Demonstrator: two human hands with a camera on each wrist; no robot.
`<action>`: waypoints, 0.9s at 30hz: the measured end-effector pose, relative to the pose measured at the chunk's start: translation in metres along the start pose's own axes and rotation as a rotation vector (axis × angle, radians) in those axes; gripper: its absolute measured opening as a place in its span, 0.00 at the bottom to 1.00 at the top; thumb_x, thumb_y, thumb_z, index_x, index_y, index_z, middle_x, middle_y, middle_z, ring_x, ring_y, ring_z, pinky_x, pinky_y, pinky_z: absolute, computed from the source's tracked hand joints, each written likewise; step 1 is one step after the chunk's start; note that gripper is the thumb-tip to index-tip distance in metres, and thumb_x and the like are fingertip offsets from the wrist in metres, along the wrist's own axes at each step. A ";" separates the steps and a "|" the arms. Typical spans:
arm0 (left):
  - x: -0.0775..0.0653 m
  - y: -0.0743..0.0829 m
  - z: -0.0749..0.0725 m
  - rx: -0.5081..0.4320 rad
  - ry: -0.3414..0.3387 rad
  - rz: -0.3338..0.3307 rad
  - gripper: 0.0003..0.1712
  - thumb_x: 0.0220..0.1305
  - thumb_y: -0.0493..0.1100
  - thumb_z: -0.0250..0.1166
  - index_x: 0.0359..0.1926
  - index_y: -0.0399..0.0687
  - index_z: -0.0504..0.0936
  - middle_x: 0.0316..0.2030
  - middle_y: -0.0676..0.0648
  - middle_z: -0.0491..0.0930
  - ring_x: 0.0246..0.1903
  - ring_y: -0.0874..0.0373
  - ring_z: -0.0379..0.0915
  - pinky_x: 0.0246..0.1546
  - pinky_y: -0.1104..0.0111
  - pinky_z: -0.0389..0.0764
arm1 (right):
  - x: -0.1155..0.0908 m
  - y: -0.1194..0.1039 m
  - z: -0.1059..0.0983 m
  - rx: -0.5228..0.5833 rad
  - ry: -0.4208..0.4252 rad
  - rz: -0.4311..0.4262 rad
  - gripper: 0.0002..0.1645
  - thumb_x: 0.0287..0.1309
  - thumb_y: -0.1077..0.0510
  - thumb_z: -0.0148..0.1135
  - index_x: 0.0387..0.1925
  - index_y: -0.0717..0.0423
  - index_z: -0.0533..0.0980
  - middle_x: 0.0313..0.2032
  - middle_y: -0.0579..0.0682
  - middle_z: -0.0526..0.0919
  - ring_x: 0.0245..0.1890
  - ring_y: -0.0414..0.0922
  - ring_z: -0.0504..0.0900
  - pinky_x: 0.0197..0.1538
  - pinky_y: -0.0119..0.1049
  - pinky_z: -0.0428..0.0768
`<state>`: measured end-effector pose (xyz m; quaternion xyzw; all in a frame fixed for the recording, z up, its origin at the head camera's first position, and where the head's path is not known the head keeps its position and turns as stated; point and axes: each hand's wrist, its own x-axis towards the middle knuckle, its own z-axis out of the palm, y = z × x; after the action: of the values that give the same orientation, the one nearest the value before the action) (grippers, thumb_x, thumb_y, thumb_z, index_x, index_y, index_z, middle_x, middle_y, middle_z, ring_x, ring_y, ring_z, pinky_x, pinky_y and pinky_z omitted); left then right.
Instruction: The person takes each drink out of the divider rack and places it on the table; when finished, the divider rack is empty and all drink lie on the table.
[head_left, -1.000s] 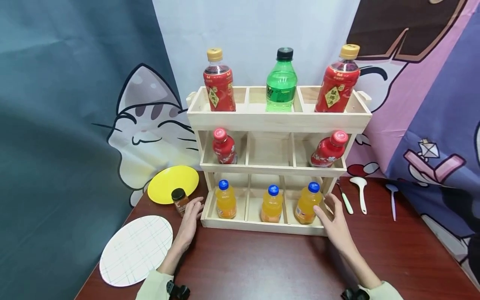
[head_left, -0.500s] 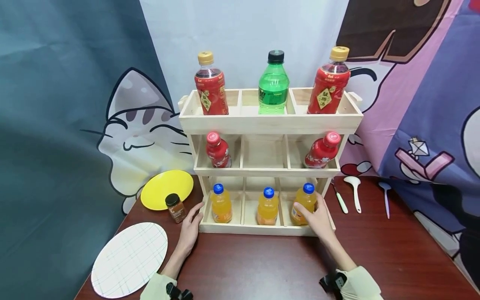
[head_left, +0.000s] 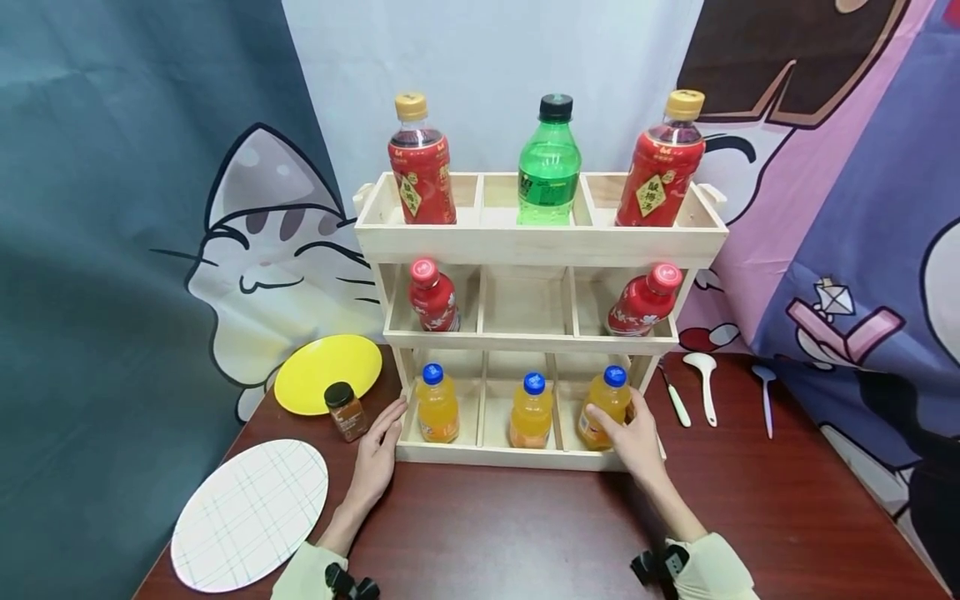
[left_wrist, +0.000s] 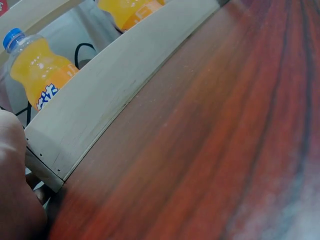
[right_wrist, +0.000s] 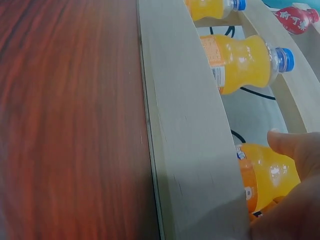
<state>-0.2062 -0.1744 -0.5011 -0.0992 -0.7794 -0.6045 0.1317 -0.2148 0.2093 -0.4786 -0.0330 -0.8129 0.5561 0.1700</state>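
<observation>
A three-tier wooden rack [head_left: 540, 247] stands on the table. In its bottom tier are a left orange soda bottle [head_left: 438, 410], a middle one [head_left: 531, 417] and a right orange soda bottle [head_left: 609, 397], all blue-capped. My right hand [head_left: 636, 442] grips the right bottle, thumb across its front and fingers round its far side; in the right wrist view the thumb [right_wrist: 287, 143] lies beside the bottle's yellow body. My left hand [head_left: 375, 467] rests against the rack's lower left corner, fingers extended along the side. The left wrist view shows only part of that hand, at the rack's corner.
Red-label bottles [head_left: 422, 179] flank a green bottle [head_left: 550, 171] on top; small red bottles [head_left: 433, 300] stand on the middle tier. Left lie a yellow plate [head_left: 322, 367], spice jar [head_left: 347, 412] and white oval plate [head_left: 251, 517]. A white ladle [head_left: 707, 392] lies right.
My right hand has moved left from beside the right orange soda bottle and closed round it. The left hand stays by the rack's corner. The head view has shifted slightly.
</observation>
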 end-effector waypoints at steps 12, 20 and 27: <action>-0.002 -0.001 0.000 0.016 0.009 -0.004 0.19 0.67 0.37 0.47 0.57 0.38 0.70 0.61 0.43 0.65 0.63 0.49 0.55 0.53 0.87 0.57 | 0.008 0.032 -0.012 0.109 0.199 -0.204 0.34 0.42 0.60 0.70 0.54 0.53 0.68 0.44 0.52 0.77 0.42 0.40 0.75 0.42 0.25 0.73; 0.002 -0.001 0.000 -0.022 0.013 0.007 0.19 0.67 0.37 0.46 0.57 0.37 0.69 0.61 0.42 0.64 0.64 0.49 0.54 0.54 0.87 0.57 | 0.007 -0.004 -0.036 0.150 0.439 -0.242 0.34 0.37 0.63 0.72 0.51 0.53 0.71 0.40 0.46 0.78 0.37 0.36 0.76 0.40 0.19 0.72; 0.002 -0.002 0.001 -0.031 0.016 -0.005 0.19 0.67 0.37 0.47 0.57 0.38 0.70 0.61 0.42 0.63 0.64 0.50 0.53 0.54 0.88 0.56 | 0.021 0.010 -0.069 0.162 0.555 -0.270 0.38 0.34 0.65 0.73 0.53 0.50 0.70 0.43 0.46 0.77 0.40 0.38 0.76 0.41 0.21 0.72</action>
<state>-0.2092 -0.1742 -0.5028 -0.0946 -0.7692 -0.6174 0.1350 -0.2141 0.2793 -0.4608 -0.0615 -0.6855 0.5612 0.4597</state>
